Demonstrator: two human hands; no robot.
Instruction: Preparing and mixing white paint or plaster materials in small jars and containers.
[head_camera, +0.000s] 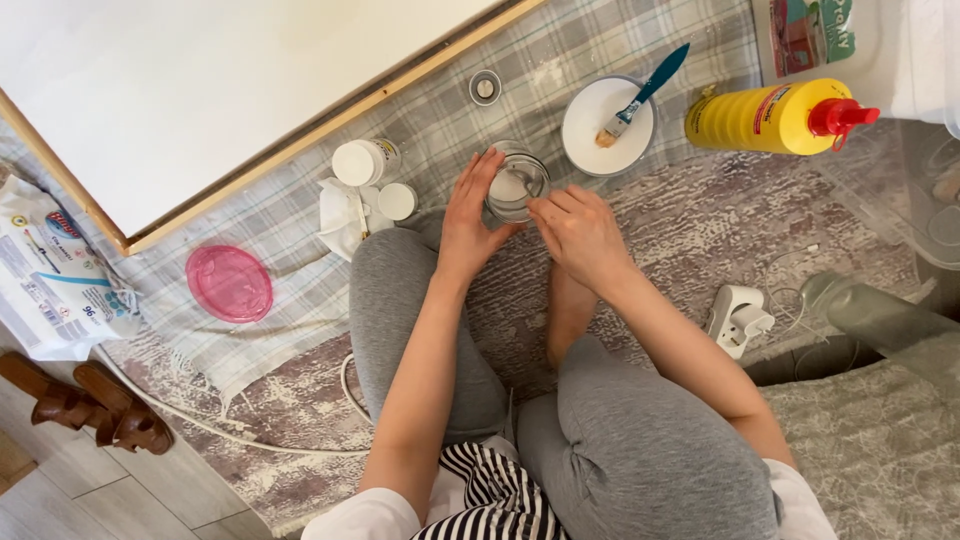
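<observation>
- Scene, largest first: I see a white canvas (200, 90) with a wooden edge lying on a plaid cloth (300, 230) spread over the floor rug; I sit cross-legged before it.
- Glass jar (516, 182) stands upright on the cloth just past my knee, between both hands. It holds some whitish liquid.
- Handling, my judgement: rigid, smooth glass, fragile, likely slick if wet; moderate weight with its contents. Best held round the side wall, low, keeping it upright.
- Left hand (467, 215): forearm reaching forward over the left thigh, fingers wrapped against the jar's left wall, clamped on it.
- Right hand (578, 232): wrist bent inward, fingers pinched together at the jar's rim on a thin implement; what it is I cannot tell.
- Nearby: white bowl (606, 125) with a blue-handled brush (640, 95), well clear of the jar.
</observation>
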